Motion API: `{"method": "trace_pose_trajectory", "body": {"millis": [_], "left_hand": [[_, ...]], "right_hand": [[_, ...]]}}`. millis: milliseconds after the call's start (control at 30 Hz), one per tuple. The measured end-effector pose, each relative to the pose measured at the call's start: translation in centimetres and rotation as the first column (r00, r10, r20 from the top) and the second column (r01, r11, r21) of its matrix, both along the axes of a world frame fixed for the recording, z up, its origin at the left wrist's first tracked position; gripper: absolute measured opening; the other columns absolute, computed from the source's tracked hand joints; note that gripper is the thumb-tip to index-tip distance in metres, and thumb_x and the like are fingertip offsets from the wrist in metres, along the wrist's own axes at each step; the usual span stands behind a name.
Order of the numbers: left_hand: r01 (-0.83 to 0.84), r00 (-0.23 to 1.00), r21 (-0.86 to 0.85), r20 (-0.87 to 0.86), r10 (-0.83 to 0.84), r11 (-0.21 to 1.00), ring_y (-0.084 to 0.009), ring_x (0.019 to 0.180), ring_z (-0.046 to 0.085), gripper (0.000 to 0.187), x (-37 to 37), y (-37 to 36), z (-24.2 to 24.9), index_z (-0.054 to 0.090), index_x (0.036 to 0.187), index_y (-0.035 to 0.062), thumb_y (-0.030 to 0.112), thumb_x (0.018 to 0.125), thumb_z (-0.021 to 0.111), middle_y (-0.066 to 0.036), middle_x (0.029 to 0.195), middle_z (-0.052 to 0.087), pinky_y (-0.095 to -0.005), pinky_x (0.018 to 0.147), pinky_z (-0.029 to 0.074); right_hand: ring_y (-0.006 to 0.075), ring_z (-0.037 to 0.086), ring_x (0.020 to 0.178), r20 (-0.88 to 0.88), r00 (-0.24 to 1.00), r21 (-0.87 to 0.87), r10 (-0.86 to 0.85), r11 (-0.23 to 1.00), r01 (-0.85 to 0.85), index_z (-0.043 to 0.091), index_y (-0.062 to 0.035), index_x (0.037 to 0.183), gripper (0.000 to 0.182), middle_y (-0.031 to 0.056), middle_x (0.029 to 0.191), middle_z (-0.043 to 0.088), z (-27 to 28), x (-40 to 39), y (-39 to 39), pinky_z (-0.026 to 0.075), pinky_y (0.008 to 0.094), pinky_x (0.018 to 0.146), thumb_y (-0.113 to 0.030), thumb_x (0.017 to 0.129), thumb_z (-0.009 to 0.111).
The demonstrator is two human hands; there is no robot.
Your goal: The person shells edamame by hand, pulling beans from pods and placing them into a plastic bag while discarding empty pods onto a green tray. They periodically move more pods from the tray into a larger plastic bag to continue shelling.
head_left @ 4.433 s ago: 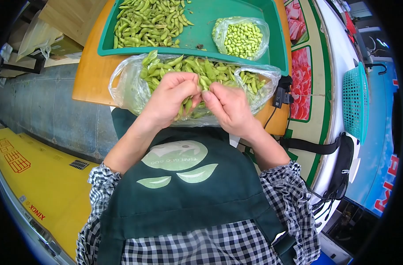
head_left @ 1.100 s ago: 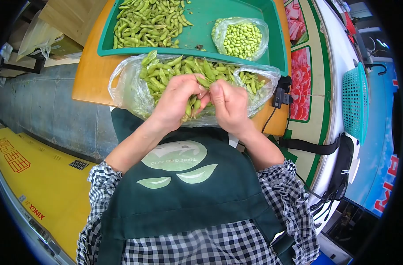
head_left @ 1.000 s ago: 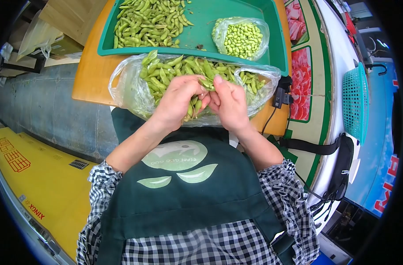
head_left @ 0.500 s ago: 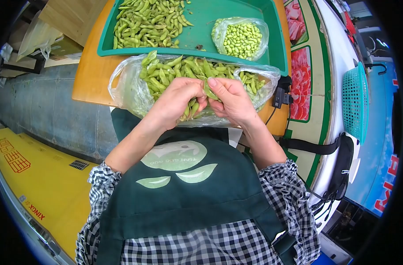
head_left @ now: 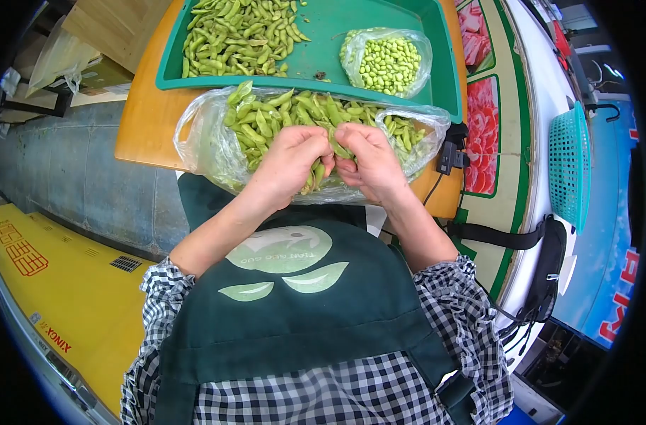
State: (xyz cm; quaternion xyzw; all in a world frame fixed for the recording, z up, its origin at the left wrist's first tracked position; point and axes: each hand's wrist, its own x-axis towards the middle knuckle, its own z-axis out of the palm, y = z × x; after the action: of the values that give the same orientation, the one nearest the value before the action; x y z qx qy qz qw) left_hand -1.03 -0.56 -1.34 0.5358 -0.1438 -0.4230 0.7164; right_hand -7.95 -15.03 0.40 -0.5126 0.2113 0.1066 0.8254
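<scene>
Fingers point(head_left: 310, 145) of both hands curled tight, tips meeting over one edamame pod point(head_left: 339, 147). Left hand point(head_left: 289, 164) pinches the pod's near end, right hand point(head_left: 369, 159) pinches the other side, thumbs pressed close together. Pod sits between the two thumbs, mostly hidden; only a short green stretch shows. Left hand also has a few more pods point(head_left: 314, 177) tucked under its curled fingers, poking out below the palm. Can't tell whether the pinched pod is split or whole.

Both hands hang just above the clear plastic bag point(head_left: 206, 138), which lies on the near edge of the wooden table point(head_left: 142, 120), right against my apron point(head_left: 294, 312). Bag mouth open, full of green pods point(head_left: 266, 117); my wrists rest on its near rim.

Beyond the bag, touching it: green tray point(head_left: 447, 78). Left part of the tray holds a loose heap of unshelled pods point(head_left: 238, 35). Right part holds a small clear bag of shelled beans point(head_left: 388, 62), open at the top. Bare tray floor between heap and bean bag.

Off to the right, well apart from my hands: teal mesh basket point(head_left: 569, 163) standing on edge, black strap point(head_left: 507, 234) below it, small black clip with cable point(head_left: 447, 156) at the table's edge just beside the big bag. Yellow panel point(head_left: 61, 297) low on the left. Checked sleeves point(head_left: 163, 283) pushed up to the elbows.
</scene>
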Motion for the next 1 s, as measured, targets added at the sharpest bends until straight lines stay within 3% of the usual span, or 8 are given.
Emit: {"method": "trace_pose_trajectory", "body": {"millis": [333, 533, 633, 667, 733, 767, 833, 1000], "left_hand": [[-0.107, 0.992, -0.053, -0.077, 0.102, 0.993, -0.0110, 0.057, 0.051, 0.015, 0.1, -0.2, 0.1, 0.053, 0.071, 0.0024, 0.011, 0.083, 0.049, -0.005, 0.065, 0.055, -0.0225, 0.048, 0.037], [-0.020, 0.978, 0.004, -0.209, 0.020, 1.000, -0.0098, 0.059, 0.053, 0.020, 0.7, 0.2, 1.7, 0.057, 0.081, 0.0016, 0.019, 0.088, 0.051, -0.005, 0.066, 0.056, -0.0210, 0.045, 0.038], [0.001, 0.976, -0.032, -0.219, -0.007, 1.000, -0.0091, 0.059, 0.053, 0.023, 0.4, 0.1, 1.9, 0.057, 0.087, 0.0017, 0.023, 0.091, 0.049, -0.005, 0.070, 0.057, -0.0197, 0.044, 0.038], [0.002, 0.976, -0.030, -0.218, -0.008, 1.000, -0.0091, 0.059, 0.053, 0.023, 0.1, -0.1, 2.0, 0.057, 0.087, 0.0017, 0.023, 0.091, 0.049, -0.005, 0.070, 0.057, -0.0197, 0.044, 0.038], [-0.174, 0.958, -0.030, -0.238, 0.162, 0.984, -0.0109, 0.062, 0.054, 0.020, -0.5, -0.4, 2.2, 0.058, 0.087, 0.0024, 0.019, 0.092, 0.049, -0.005, 0.077, 0.058, -0.0220, 0.042, 0.039], [-0.181, 0.957, -0.029, -0.236, 0.169, 0.983, -0.0109, 0.062, 0.054, 0.020, -0.2, -0.1, 2.1, 0.058, 0.087, 0.0024, 0.019, 0.092, 0.049, -0.005, 0.077, 0.058, -0.0220, 0.042, 0.039], [-0.061, 0.964, -0.113, -0.263, 0.029, 0.992, -0.0073, 0.061, 0.055, 0.022, 0.4, 0.5, 1.9, 0.059, 0.092, 0.0016, 0.021, 0.091, 0.050, -0.005, 0.079, 0.059, -0.0187, 0.041, 0.037], [-0.055, 0.956, -0.088, -0.293, 0.027, 0.995, -0.0072, 0.058, 0.054, 0.021, 0.2, 0.3, 2.6, 0.059, 0.091, 0.0021, 0.021, 0.092, 0.051, -0.004, 0.075, 0.059, -0.0186, 0.041, 0.036]], "right_hand": [[0.0037, 0.031, 0.045, -0.022, 0.996, 0.199, 0.086, 0.977, -0.080, 0.054, -0.0040, 0.092, 0.008, 0.0017, 0.067, 0.049, 0.5, -0.9, -2.1, 0.021, 0.0190, 0.038, -0.010, 0.093, 0.048], [0.0055, 0.042, 0.052, 0.051, 0.998, -0.264, 0.031, 0.964, -0.016, 0.058, -0.0017, 0.107, 0.018, 0.0039, 0.074, 0.057, 1.7, -1.9, -3.5, 0.032, 0.0190, 0.044, -0.010, 0.092, 0.054], [0.0144, 0.060, 0.065, 0.353, 0.897, -0.730, 0.267, 0.679, 0.085, 0.060, -0.0012, 0.101, 0.021, 0.0042, 0.074, 0.063, 2.9, -1.7, -1.1, 0.047, 0.0289, 0.058, -0.015, 0.085, 0.066], [0.0144, 0.060, 0.065, 0.354, 0.897, -0.729, 0.265, 0.679, 0.087, 0.060, -0.0012, 0.101, 0.021, 0.0042, 0.074, 0.063, 2.8, -1.7, -0.8, 0.047, 0.0289, 0.058, -0.015, 0.085, 0.066], [0.0195, 0.061, 0.062, 0.295, 0.839, -0.869, 0.456, 0.494, 0.037, 0.060, -0.0029, 0.101, 0.023, 0.0071, 0.072, 0.061, 2.8, -1.7, -0.2, 0.046, 0.0305, 0.057, -0.014, 0.082, 0.068], [0.0231, 0.061, 0.061, 0.336, 0.835, -0.854, 0.436, 0.515, 0.075, 0.060, -0.0043, 0.099, 0.025, 0.0089, 0.071, 0.060, 3.6, -1.6, 0.3, 0.046, 0.0319, 0.056, -0.014, 0.079, 0.070], [0.0223, 0.061, 0.061, 0.358, 0.795, -0.876, 0.489, 0.470, 0.105, 0.060, -0.0045, 0.099, 0.025, 0.0089, 0.071, 0.060, 3.8, -1.8, 0.3, 0.046, 0.0315, 0.056, -0.014, 0.079, 0.070], [0.0205, 0.061, 0.061, 0.455, 0.662, -0.890, 0.595, 0.303, 0.340, 0.062, -0.0044, 0.094, 0.020, 0.0094, 0.071, 0.061, 2.3, -1.3, 0.4, 0.047, 0.0297, 0.056, -0.012, 0.078, 0.071]]}}
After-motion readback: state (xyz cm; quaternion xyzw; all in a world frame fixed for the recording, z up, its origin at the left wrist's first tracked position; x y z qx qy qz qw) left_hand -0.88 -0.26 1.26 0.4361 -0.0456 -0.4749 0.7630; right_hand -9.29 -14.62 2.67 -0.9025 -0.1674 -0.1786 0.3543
